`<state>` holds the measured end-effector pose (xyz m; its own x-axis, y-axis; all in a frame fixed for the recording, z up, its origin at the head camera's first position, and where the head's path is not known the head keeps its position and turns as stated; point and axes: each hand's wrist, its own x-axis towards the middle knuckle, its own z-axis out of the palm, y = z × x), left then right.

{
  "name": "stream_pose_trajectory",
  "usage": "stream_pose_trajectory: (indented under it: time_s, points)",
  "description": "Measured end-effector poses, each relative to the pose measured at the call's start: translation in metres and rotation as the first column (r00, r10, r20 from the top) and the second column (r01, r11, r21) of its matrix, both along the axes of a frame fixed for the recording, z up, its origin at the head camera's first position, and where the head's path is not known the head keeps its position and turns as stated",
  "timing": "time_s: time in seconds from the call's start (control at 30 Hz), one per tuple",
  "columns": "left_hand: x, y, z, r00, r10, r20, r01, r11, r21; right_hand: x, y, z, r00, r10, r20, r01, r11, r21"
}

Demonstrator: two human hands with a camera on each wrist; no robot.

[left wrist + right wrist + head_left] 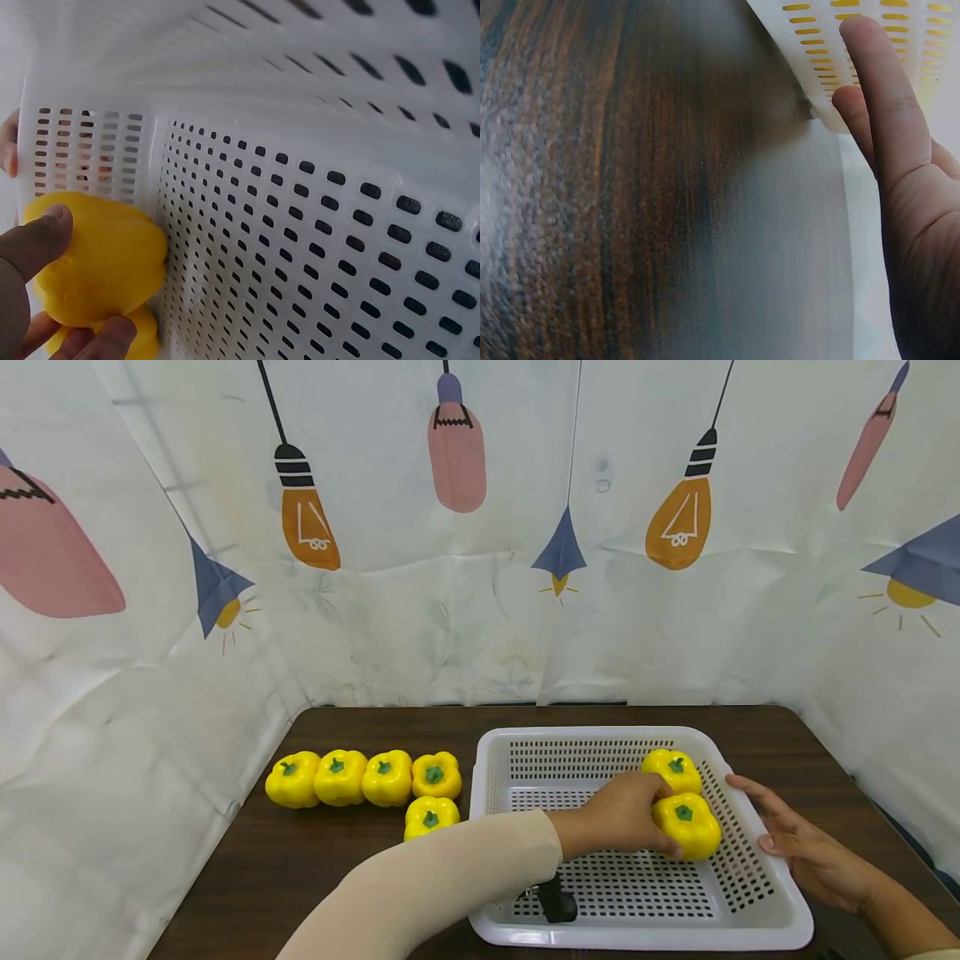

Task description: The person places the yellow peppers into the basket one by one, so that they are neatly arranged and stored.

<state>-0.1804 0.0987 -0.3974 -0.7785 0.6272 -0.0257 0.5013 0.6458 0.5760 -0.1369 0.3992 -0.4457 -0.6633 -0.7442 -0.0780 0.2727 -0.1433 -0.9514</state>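
Observation:
My left hand point(628, 812) reaches into a white perforated plastic basket point(637, 937) and grips a yellow bell pepper point(692, 828) at the basket's right side. In the left wrist view, thumb and fingers curl round this pepper point(112, 259). Just behind it in the basket sits another yellow bell pepper point(675, 770). My right hand point(813, 852) is at the outside of the basket's right wall, its fingers fairly straight. In the right wrist view, fingertips point(864, 34) rest against the slotted wall point(817, 56).
Left of the basket, several yellow bell peppers point(387, 778) stand in a row on the dark wooden table point(330, 868). One more pepper point(431, 815) is in front of the row's right end, partly behind my left sleeve point(442, 877). A printed white curtain point(465, 627) encloses the table.

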Motion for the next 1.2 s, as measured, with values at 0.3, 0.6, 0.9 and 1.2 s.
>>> stream_pose_trajectory:
  time_s: [0.3, 0.6, 0.9, 1.2]
  points:
    - [0.0021, 0.0028, -0.0015, 1.0, 0.027, -0.002, -0.027, 1.0, -0.006, 0.0004, -0.0001, 0.0001, 1.0, -0.011, 0.002, 0.011, 1.0, 0.009]
    - [0.0037, 0.0013, -0.0001, 1.0, 0.004, -0.009, -0.005, 0.998, -0.055, 0.0006, 0.0004, 0.0015, 1.0, -0.025, -0.002, 0.025, 0.999, 0.042]
    - [0.0059, 0.0008, 0.0026, 0.999, -0.049, -0.012, 0.048, 0.997, -0.065, -0.0001, 0.0012, -0.0004, 1.0, -0.024, -0.008, 0.024, 0.999, 0.035]
    - [0.0063, 0.003, 0.0036, 0.999, -0.042, -0.031, 0.039, 0.996, -0.083, 0.0019, -0.0019, 0.0021, 1.0, 0.003, 0.002, -0.003, 1.0, -0.009]
